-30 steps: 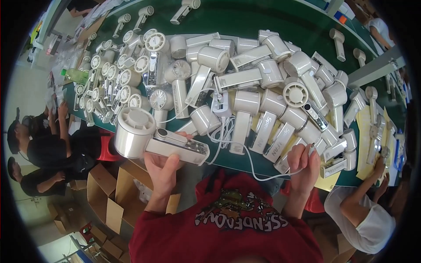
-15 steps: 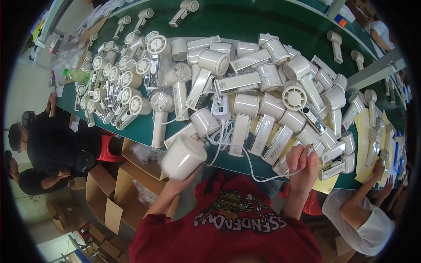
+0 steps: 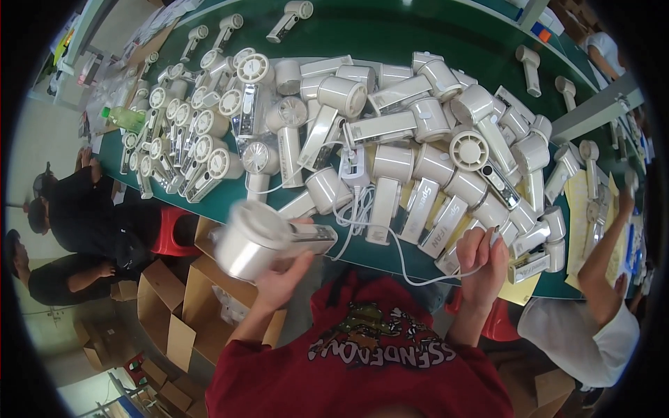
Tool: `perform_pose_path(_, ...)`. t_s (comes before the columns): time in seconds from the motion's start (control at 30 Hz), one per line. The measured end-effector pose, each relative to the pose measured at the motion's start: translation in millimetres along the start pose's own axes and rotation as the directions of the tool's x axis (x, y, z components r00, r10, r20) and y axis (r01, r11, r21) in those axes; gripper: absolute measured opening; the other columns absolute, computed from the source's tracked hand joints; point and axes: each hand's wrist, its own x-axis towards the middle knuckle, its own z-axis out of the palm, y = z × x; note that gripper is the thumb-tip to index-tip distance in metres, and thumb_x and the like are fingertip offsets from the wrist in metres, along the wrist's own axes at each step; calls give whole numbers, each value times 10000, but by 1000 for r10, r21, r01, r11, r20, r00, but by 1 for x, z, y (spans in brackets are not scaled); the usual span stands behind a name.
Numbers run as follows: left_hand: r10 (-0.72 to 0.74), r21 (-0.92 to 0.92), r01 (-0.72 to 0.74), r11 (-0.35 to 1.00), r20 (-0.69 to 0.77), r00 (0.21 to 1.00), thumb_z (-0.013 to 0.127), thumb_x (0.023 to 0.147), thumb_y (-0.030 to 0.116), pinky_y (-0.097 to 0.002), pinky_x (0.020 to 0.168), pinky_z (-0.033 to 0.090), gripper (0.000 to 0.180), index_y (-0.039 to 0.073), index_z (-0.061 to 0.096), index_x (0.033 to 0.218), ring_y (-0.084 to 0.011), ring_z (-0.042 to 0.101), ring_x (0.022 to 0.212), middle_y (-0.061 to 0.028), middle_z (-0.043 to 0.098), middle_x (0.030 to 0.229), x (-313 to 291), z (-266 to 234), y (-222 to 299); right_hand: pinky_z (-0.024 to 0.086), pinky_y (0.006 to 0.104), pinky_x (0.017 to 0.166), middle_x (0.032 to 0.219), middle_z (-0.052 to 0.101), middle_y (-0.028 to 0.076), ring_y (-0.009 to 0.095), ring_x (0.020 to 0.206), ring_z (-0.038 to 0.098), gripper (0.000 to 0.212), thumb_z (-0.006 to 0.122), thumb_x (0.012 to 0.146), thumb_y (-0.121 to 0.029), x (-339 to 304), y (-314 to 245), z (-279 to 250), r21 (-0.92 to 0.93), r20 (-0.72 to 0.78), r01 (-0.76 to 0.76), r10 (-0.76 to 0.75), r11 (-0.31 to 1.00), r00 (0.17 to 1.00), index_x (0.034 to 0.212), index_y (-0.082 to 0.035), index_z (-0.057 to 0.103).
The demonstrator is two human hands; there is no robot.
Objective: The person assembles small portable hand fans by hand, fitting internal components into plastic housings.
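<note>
My left hand [image 3: 282,280] is closed around the handle of a cream handheld fan [image 3: 251,240]. The fan is tilted, its round head to the left and its handle to the right, in front of the table's near edge. To the right, my right hand [image 3: 482,263] pinches the end of a white cable [image 3: 403,272]; the plug itself is mostly hidden by the fingers. The cable runs back to a coil beside a white charging block [image 3: 352,168] on the table. Heaped beyond my hands are several more cream handheld fans [image 3: 394,167].
Several fans in clear wrap [image 3: 210,124] crowd the left of the green table [image 3: 390,28], near a green bottle [image 3: 124,118]. Cardboard boxes [image 3: 223,279] stand below the left edge. A grey post [image 3: 592,118] rises at right. Co-workers sit at left and right.
The fan in my left hand has turned and shifted left, so its handle now shows. My right hand stays nearly still with the cable. The co-worker at right has raised an arm.
</note>
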Motion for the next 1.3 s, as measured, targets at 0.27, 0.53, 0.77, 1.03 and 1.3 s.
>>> perform_pose_path(0.27,38,-173,-70,983,-180,983,626,720,144,-439,917,395,565,-68,334,1156,-322,526,999,-234,497,1067,15,-7,29,291,243,502,584,419,89,137,537,356,372,324,931,-287,-3,2,-3,30,-7,30,-29,999,1000,628,-70,330)
perform_pose_path(0.53,69,-214,-106,971,-175,982,532,739,2,-379,903,403,417,-73,384,1122,-270,541,987,-207,535,1043,19,-7,35,299,239,503,584,421,87,133,534,361,374,327,932,-296,-1,2,-2,33,-1,25,-25,999,1000,637,-67,339)
perform_pose_path(0.77,-26,-492,28,870,10,1000,515,786,155,-339,809,432,493,-6,326,1213,-220,533,901,-149,519,1001,53,18,41,358,202,452,620,491,85,105,522,440,328,368,932,-271,1,19,28,-58,193,-80,89,995,977,691,-52,398)
perform_pose_path(1.03,-118,-818,227,528,194,974,355,915,301,-224,548,376,349,22,418,1115,-86,425,638,-23,450,790,99,76,44,382,224,546,664,544,68,111,577,485,223,398,898,-142,16,39,85,-478,291,48,107,877,951,753,5,482)
perform_pose_path(1.3,-86,-810,163,563,139,987,355,926,257,-230,541,404,330,-2,381,1130,-86,450,640,-37,454,789,107,97,34,387,242,546,641,536,67,137,574,502,206,438,869,-102,27,41,76,-600,232,187,-54,778,971,716,10,518)
